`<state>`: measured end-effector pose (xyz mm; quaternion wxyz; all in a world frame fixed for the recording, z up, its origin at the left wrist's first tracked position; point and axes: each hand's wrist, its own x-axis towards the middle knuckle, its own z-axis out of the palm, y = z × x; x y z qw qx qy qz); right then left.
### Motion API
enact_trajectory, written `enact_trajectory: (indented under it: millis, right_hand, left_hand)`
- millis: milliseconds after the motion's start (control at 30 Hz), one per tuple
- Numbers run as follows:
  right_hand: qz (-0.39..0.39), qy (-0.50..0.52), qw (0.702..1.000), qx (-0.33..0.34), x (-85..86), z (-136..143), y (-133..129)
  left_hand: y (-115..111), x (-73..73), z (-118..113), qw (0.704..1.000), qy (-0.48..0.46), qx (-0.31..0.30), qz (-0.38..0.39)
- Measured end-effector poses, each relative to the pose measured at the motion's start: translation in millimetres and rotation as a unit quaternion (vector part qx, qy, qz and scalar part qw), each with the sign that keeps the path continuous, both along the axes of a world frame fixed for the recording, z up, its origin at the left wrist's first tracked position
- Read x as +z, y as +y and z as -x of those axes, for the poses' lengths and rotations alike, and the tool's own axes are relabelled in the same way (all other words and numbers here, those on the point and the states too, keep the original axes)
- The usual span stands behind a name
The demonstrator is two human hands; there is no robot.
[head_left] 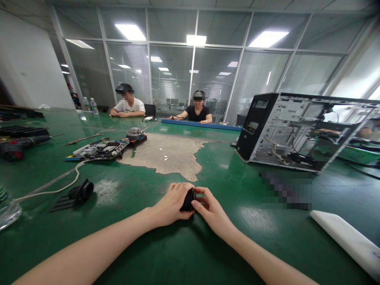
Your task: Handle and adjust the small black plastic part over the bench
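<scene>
Both of my hands meet over the table, closed around a small black boxy part (188, 201). My left hand (172, 204) wraps it from the left, fingers over the top and thumb below. From the right, the thumb and fingertips of my right hand (209, 208) pinch its right side. My fingers cover much of the part, so its exact kind is hidden. Off to the left lies a black plastic piece with a round opening and slatted base (80, 194). Farther back a circuit board (99, 149) rests beside a CPU cooler (135, 134).
An opened computer case (267, 130) stands at the right on the green table (133, 253). Nearer lie a blurred-out dark object (286, 190) and a white slab (344, 237). At left are a power drill (23, 144), a cable (77, 172) and a clear bottle (8, 211). Two people sit opposite.
</scene>
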<state>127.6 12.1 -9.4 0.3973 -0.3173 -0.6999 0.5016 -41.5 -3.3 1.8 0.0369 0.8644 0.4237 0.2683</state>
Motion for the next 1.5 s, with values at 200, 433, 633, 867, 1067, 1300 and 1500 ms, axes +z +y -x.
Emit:
enact_trajectory:
  millis: [200, 433, 633, 867, 1067, 1300, 1500]
  right_hand:
    - [-0.007, 0.02, 1.0, 0.023, -0.6, -0.8, -1.3]
    - [0.013, 0.027, 1.0, 0.004, -0.1, 1.1, 1.5]
    - [0.004, 0.017, 1.0, 0.022, 0.9, -1.2, 0.3]
    - [-0.005, 0.03, 1.0, 0.001, 1.3, 0.2, -0.4]
    - [0.012, 0.003, 1.0, 0.012, 2.5, -0.5, -0.9]
    - [-0.016, 0.035, 0.999, 0.004, 2.2, 0.3, 0.2]
    - [0.026, 0.016, 1.0, 0.004, 3.6, 0.3, 0.4]
  left_hand:
    - [-0.8, -0.6, 0.8, 1.0, -0.004, -0.003, 0.006]
    - [1.0, -2.1, 0.1, 1.0, -0.009, 0.002, 0.006]
    - [0.4, -1.3, 0.2, 1.0, -0.01, 0.0, 0.005]
    - [-0.3, -0.4, -0.3, 1.0, -0.005, 0.001, 0.009]
    - [-1.3, 1.4, -0.1, 1.0, -0.005, 0.007, 0.008]
    - [-0.9, 0.6, -0.3, 1.0, -0.003, 0.005, 0.0]
    - [-0.4, -0.5, -0.1, 1.0, -0.005, 0.004, 0.0]
